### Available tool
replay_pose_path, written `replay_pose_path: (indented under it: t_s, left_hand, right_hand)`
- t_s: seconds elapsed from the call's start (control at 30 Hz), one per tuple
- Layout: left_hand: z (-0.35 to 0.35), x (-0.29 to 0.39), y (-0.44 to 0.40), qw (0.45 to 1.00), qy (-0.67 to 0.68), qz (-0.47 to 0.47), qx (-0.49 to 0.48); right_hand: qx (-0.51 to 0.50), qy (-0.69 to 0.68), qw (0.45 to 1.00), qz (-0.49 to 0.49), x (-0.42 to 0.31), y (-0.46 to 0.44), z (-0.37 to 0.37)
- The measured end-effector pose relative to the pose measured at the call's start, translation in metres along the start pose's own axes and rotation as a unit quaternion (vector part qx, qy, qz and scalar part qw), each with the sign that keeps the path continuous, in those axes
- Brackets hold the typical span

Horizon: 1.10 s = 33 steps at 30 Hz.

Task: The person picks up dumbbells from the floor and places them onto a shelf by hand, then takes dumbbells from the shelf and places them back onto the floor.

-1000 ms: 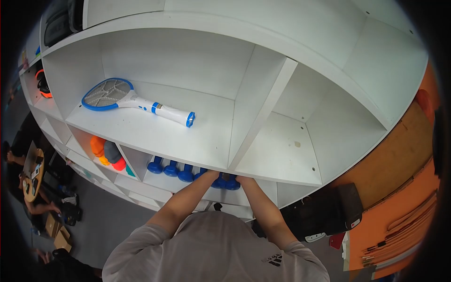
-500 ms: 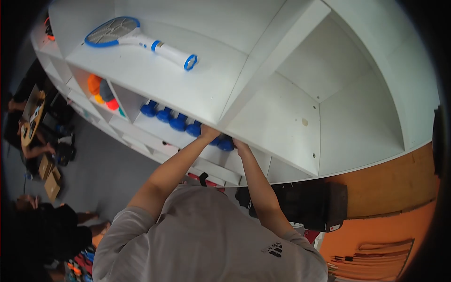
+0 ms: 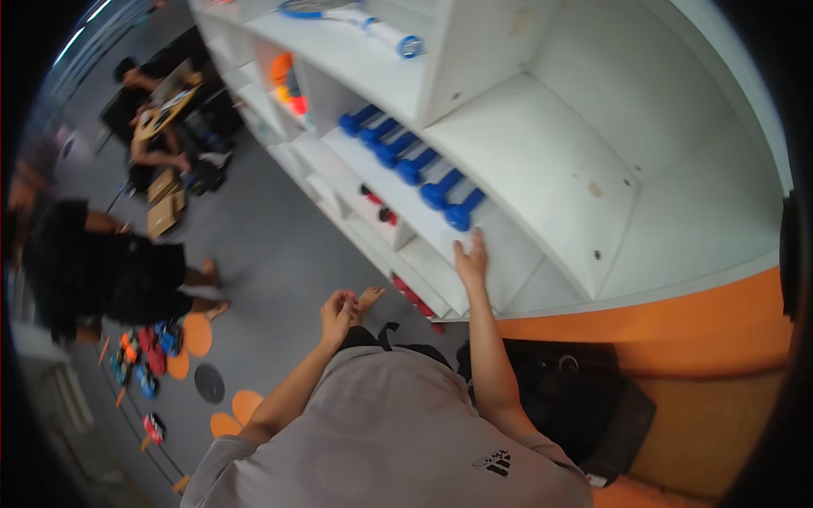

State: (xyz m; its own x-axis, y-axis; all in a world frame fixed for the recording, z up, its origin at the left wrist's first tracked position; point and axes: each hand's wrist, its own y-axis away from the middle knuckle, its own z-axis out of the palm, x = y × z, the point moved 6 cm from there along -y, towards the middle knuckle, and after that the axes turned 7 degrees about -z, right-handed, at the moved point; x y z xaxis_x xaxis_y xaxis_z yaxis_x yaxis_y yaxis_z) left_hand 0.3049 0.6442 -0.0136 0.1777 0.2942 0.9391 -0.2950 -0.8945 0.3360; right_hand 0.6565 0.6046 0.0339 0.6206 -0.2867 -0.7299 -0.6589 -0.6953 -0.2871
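Note:
Several blue dumbbells (image 3: pixel 412 168) stand in a slanting row on a white shelf (image 3: pixel 428 222). My right hand (image 3: pixel 472 261) is at the shelf's front edge, just below the nearest dumbbell (image 3: pixel 459 215); its fingers are apart and it holds nothing. In front of my body, away from the shelf, hangs my left hand (image 3: pixel 339 311), with its fingers curled together; whether something small is in them cannot be made out. A blue and white racket (image 3: pixel 381 30) lies on the shelf above.
Orange and grey round objects (image 3: pixel 283 78) sit in a compartment on the left. Red and black items (image 3: pixel 378 203) are on a lower shelf. A person in black (image 3: pixel 127 271) stands at left, near shoes (image 3: pixel 152 349) on the floor. Another person sits by a small table (image 3: pixel 169 112). A black case (image 3: pixel 550 406) is at right.
Both hands have come away from the dumbbells. My left hand has moved down and back towards my body. The view has swung, with the shelves now higher and further right.

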Motion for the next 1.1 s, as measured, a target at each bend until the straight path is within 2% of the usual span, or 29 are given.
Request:
replay_pose_path:
  t_s: [0.03,0.1,0.17,0.2,0.23,0.3,0.37,0.43,0.47,0.5,0.6,0.77,0.83,0.9,0.93,1.0,1.03,1.1]
  left_hand:
    - [-0.021,-0.021,0.026,0.999,-0.001,-0.026,0.029]
    - [-0.057,-0.041,0.081,0.992,0.037,-0.048,0.114]
    - [-0.081,-0.063,0.134,0.982,0.037,-0.090,0.161]
    - [-0.090,-0.072,0.157,0.980,0.051,-0.102,0.163]
    - [-0.099,-0.074,0.180,0.970,0.073,-0.102,0.208]
    - [-0.101,-0.074,0.215,0.968,0.081,-0.113,0.208]
    - [-0.101,-0.090,0.242,0.958,0.102,-0.106,0.247]
    - [-0.102,-0.100,0.270,0.944,0.135,-0.078,0.292]
    - [-0.102,-0.104,0.287,0.935,0.147,-0.079,0.312]
    - [-0.102,-0.107,0.302,0.931,0.165,-0.090,0.313]
    - [-0.111,-0.123,0.350,0.916,0.204,-0.098,0.331]
    - [-0.138,-0.160,0.466,0.873,0.243,-0.087,0.414]
    - [-0.143,-0.188,0.530,0.829,0.283,-0.106,0.471]
    - [-0.145,-0.216,0.596,0.779,0.331,-0.104,0.522]
    - [-0.144,-0.235,0.626,0.778,0.330,-0.099,0.525]
    - [-0.144,-0.276,0.687,0.718,0.374,-0.103,0.578]
    - [-0.149,-0.278,0.710,0.714,0.378,-0.102,0.580]
    - [-0.148,-0.290,0.769,0.664,0.409,-0.107,0.617]
  right_hand:
    - [0.027,-0.015,0.999,-0.029,-0.006,0.013,-0.003]
    - [0.006,-0.124,0.992,0.012,-0.033,0.052,-0.016]
    - [-0.027,-0.197,0.980,-0.016,-0.071,0.101,-0.020]
    - [-0.096,-0.194,0.976,-0.035,-0.076,0.130,-0.010]
    - [-0.161,-0.187,0.967,-0.059,-0.076,0.156,-0.001]
    - [-0.350,-0.305,0.881,0.092,-0.054,0.228,0.034]
    - [-0.541,-0.287,0.788,0.066,-0.055,0.288,0.041]
    - [-0.645,-0.243,0.719,0.094,-0.063,0.341,0.042]
    - [-0.710,-0.221,0.665,0.068,-0.067,0.358,0.046]
    - [-0.723,-0.213,0.654,0.055,-0.076,0.365,0.048]
    - [-0.765,-0.165,0.614,-0.100,-0.123,0.384,0.058]
    - [-0.808,-0.135,0.549,-0.166,-0.215,0.447,0.059]
    - [-0.835,-0.132,0.506,-0.174,-0.240,0.497,0.059]
    - [-0.843,-0.107,0.492,-0.189,-0.277,0.552,0.048]
    - [-0.849,-0.112,0.462,-0.229,-0.291,0.585,0.045]
    - [-0.857,-0.118,0.417,-0.280,-0.312,0.653,0.035]
    - [-0.858,-0.114,0.413,-0.283,-0.327,0.684,0.026]
    - [-0.872,-0.118,0.375,-0.291,-0.346,0.752,0.003]
